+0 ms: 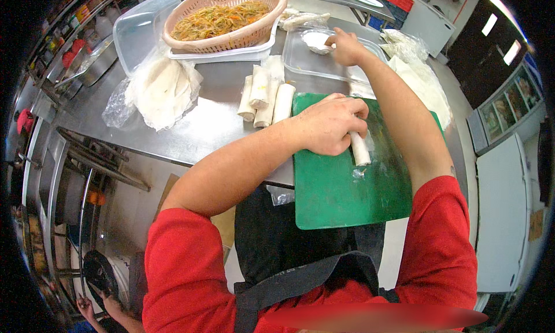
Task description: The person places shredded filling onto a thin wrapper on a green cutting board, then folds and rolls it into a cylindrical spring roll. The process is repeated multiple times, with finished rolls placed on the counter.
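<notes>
My left hand (334, 124) is closed over a rolled spring roll (359, 149) on the green cutting board (338, 198). The near end of the roll sticks out below my fingers; the rest is hidden under the hand. Farther off, my right hand (348, 48) is at a small bowl of white paste (317, 41), its fingers apart and one fingertip at the rim. That bowl stands in a clear plastic tray (299, 64). Left of the board, several finished rolls (261, 92) lie stacked on the steel table (221, 86).
A pink basket (225, 40) of noodle and vegetable filling (223, 19) rests on a white tray (234, 55). Wrapper sheets (162, 90) lie at left, more wrappers (418, 81) at right. At lower left, another person's hands (104, 305) are near a black pan (102, 274).
</notes>
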The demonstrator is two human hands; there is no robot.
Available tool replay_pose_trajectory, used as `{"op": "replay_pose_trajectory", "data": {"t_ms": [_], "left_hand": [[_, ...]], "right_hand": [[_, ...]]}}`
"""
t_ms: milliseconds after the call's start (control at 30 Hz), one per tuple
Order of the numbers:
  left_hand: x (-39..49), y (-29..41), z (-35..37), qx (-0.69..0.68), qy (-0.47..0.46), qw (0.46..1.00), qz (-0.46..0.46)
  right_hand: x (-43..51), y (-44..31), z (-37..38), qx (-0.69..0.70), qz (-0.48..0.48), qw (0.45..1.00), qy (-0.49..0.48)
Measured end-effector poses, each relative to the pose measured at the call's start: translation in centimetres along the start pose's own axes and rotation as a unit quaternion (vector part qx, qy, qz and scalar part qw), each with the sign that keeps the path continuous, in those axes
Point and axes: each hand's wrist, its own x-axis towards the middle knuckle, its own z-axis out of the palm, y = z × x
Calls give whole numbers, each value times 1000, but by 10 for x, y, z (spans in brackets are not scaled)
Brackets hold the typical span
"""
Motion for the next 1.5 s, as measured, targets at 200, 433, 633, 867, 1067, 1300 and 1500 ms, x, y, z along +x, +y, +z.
{"op": "replay_pose_trajectory", "data": {"t_ms": [200,433,633,867,1067,1300,1500], "left_hand": [[0,3,-2,-6,17,1000,5],[2,-1,-2,-2,27,999,19],[3,-2,-1,15,43,999,31],[3,-1,-1,4,41,999,28],[2,-2,0,-4,47,998,29],[2,-3,1,2,46,998,37],[2,-3,1,-5,44,998,35]], "right_hand": [[-23,16,-24,375,66,924,-6],[-143,32,-33,415,-34,909,-7],[-244,19,-31,352,-103,930,-33],[-274,0,-22,-13,-128,984,123],[-273,-9,-18,25,-141,988,48],[-299,-13,-23,69,-133,986,68],[-304,-17,-30,-11,-109,989,95]]}}
